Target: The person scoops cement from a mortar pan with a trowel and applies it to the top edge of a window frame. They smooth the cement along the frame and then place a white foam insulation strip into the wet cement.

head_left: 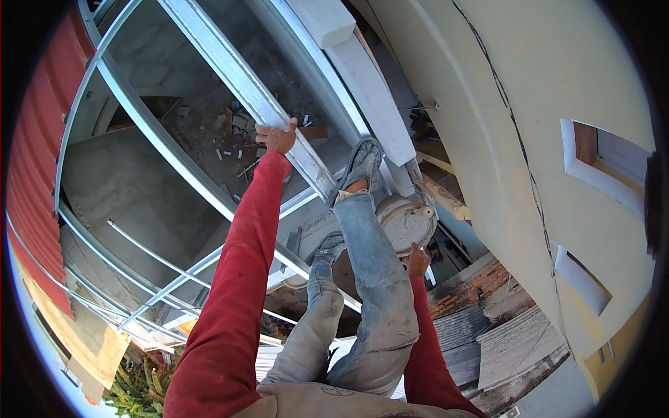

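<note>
My left hand (279, 136) is closed around the edge of a galvanised metal beam (237, 76), which slopes from the upper left down to my foot. My right hand (418, 260) is lower on the right, by the rim of a round, dusty, pale object (405, 226) whose kind I cannot make out. Its fingers look curled; what they hold, if anything, is hidden. One shoe (362, 164) rests at the beam's lower end, and the other shoe (329, 245) is on the frame below it.
Below the open metal frame (160, 139), a concrete floor (139, 184) holds scattered rubble (230, 132). Red corrugated sheeting (38, 160) lies left. At right rises a beige wall (502, 139) with a dark cable (512, 115). Old roof sheets (516, 348) lie lower right.
</note>
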Motion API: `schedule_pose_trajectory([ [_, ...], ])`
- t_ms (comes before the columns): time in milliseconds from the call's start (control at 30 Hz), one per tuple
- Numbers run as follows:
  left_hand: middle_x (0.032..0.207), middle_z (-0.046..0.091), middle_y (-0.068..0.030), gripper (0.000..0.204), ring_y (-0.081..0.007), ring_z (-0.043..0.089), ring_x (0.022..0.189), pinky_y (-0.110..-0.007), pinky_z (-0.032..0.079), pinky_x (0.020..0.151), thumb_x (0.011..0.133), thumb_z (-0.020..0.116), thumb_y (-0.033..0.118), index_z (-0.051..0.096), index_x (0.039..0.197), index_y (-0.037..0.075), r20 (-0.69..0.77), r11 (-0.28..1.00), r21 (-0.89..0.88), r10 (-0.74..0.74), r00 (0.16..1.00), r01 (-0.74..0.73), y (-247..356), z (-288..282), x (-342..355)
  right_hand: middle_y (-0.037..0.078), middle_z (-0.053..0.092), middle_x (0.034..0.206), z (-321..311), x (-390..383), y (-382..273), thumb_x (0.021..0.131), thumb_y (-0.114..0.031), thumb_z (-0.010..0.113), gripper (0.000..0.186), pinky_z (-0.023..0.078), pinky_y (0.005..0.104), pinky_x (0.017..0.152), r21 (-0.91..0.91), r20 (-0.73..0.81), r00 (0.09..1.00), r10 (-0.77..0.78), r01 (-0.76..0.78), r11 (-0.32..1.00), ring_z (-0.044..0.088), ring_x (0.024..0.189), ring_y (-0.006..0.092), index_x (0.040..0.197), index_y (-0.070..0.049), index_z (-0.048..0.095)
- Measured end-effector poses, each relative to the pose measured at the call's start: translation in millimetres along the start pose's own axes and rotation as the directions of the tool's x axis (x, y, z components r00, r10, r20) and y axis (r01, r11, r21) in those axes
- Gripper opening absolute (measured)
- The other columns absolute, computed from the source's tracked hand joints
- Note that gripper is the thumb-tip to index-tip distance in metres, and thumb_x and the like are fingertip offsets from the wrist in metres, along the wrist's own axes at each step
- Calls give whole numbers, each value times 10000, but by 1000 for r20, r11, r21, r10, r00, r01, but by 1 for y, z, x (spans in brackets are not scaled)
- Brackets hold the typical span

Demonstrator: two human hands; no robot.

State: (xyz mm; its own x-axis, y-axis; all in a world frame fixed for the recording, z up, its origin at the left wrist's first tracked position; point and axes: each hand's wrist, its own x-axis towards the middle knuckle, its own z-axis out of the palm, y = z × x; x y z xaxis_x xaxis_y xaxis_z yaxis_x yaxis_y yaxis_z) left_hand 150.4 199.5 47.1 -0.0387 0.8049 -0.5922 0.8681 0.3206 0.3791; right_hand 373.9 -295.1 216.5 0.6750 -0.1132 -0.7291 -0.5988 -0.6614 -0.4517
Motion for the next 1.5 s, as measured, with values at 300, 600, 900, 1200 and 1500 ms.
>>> schedule_pose_trajectory([
  [300,1590,-83,-443,1252,-602,162,1372,-640,139,1219,915,585,796,335,1399,-332,31,998,-6,69,997,-69,-15,-7,-4,-23,343,607,-9,-55,-69,979,-259,660,346,408,377,495,134,-56,997,47,-39,990,381,468,136,724,-106,483],
  [600,1536,241,-402,1250,-523,323,1387,-557,327,1174,830,888,489,100,1544,-167,-423,900,-280,196,885,-334,41,-92,33,-36,342,516,-109,-145,-129,1019,-235,608,327,290,313,387,67,-86,996,-10,16,998,335,385,91,789,-11,675],
  [900,1648,62,-399,1454,-530,160,1524,-533,319,1230,796,862,595,-82,1557,-206,-202,981,-192,-75,976,36,94,-223,163,97,671,727,-205,-151,-169,813,-137,765,346,505,422,582,-726,344,682,-645,629,278,616,612,262,1156,-94,756],
  [1200,1656,31,-360,1458,-513,137,1516,-530,272,1258,770,897,514,-113,1564,-175,-236,975,-165,-184,954,147,88,-220,161,27,489,585,-138,-136,-308,939,-216,692,198,363,364,474,-471,9,916,-402,358,806,435,478,167,838,-111,559],
  [1500,1649,-110,-448,1405,-588,8,1541,-554,155,1281,863,756,654,-61,1511,-288,-114,968,-181,-194,974,172,95,-211,154,-21,367,502,-49,-157,-426,1029,-317,641,525,304,315,405,-253,-31,960,-279,263,931,338,402,105,598,-85,450],
])
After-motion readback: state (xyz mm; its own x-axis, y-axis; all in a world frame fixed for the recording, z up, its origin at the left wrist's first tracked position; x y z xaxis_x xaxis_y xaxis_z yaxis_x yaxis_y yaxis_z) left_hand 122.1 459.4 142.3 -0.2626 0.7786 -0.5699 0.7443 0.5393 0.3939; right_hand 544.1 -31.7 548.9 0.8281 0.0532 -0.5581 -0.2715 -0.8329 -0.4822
